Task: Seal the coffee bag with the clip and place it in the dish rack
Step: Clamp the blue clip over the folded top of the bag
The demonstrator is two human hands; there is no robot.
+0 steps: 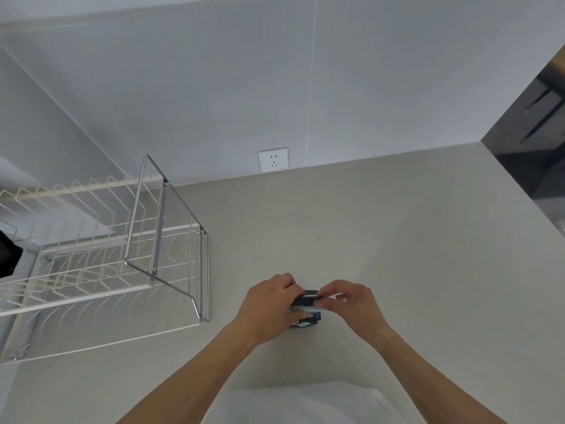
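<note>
A small dark coffee bag (308,319) stands on the beige counter, mostly hidden between my two hands. My left hand (269,304) grips the bag's left side and top. My right hand (351,304) pinches the top edge from the right, where a thin dark and pale strip, likely the clip (308,298), runs across the folded top. Whether the clip is fully clamped cannot be told. The white wire dish rack (101,270) with a chrome frame stands on the counter to the left, well apart from the bag.
The beige counter (382,240) meets a grey wall with a white socket (273,160) behind. The counter's right edge (526,209) drops to a dark floor. A white cloth or garment (302,402) lies at the near edge. A dark object (7,255) sits far left.
</note>
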